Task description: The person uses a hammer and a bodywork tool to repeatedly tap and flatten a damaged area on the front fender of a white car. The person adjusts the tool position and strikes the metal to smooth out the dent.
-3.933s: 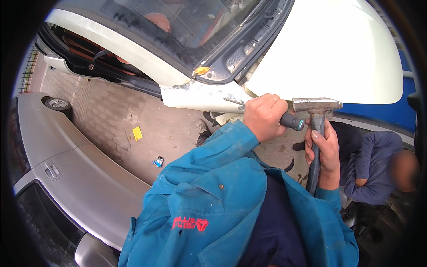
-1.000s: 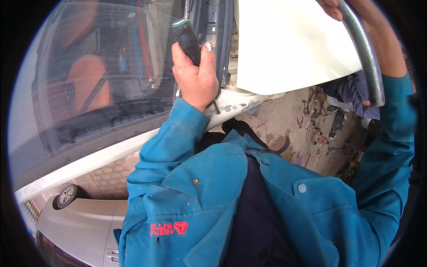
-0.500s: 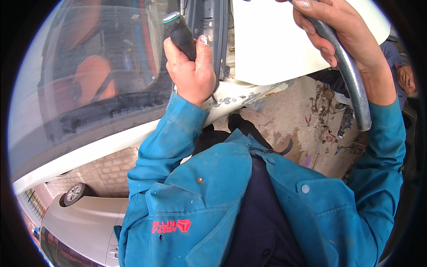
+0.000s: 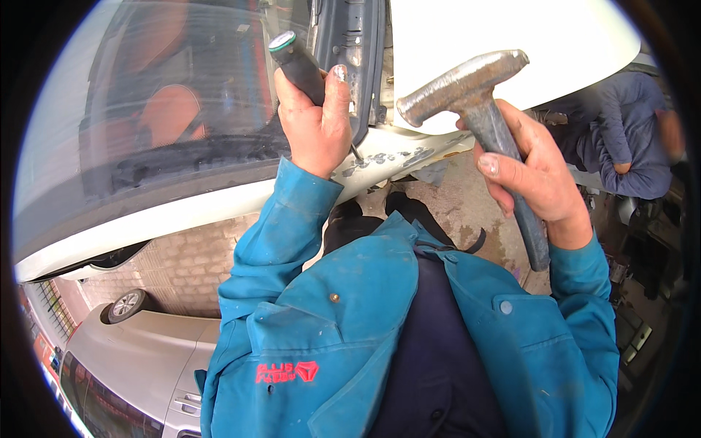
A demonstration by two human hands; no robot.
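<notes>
My left hand (image 4: 318, 131) is closed around the black handle of a screwdriver (image 4: 298, 67) with a green-ringed metal cap on top. Its thin shaft comes out below my fist and slants to the white car body edge (image 4: 383, 146), where the paint is scraped and dented; whether the tip touches is hard to tell. My right hand (image 4: 537, 164) grips a worn steel hammer (image 4: 467, 84) by its dark metal handle. The hammer's head hangs in the air to the right of the screwdriver, over the white panel.
A windshield (image 4: 182, 95) fills the left, with orange seats behind it. The white hood (image 4: 511, 33) lies at the top right. A person in dark blue clothes (image 4: 628, 131) crouches at the right. A silver car (image 4: 146, 350) stands at lower left on paving.
My right hand has come down and to the left, bringing the hammer's head into view. My left hand and the screwdriver have barely moved.
</notes>
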